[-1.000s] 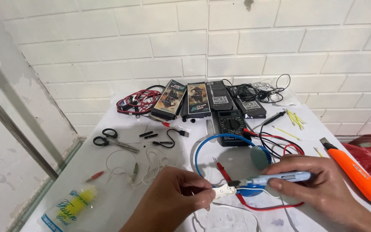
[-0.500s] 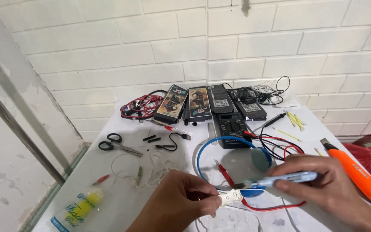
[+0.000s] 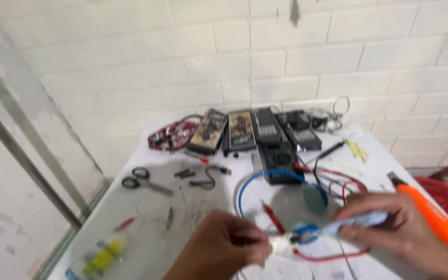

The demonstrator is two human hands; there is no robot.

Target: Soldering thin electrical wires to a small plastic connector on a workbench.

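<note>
Left hand [image 3: 221, 249] pinches what looks like a small white connector [image 3: 281, 243]; right hand [image 3: 395, 228] grips a blue pen-like tool [image 3: 351, 224], lying crosswise, tip toward it.

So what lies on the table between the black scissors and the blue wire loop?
In the head view, a short black cable curled into a hook lies between the scissors and the blue wire loop, with small dark pieces beside it.

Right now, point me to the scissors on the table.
In the head view the scissors lie on the white table's left side, left of a small curled black cable and below the red wire bundle.
</note>
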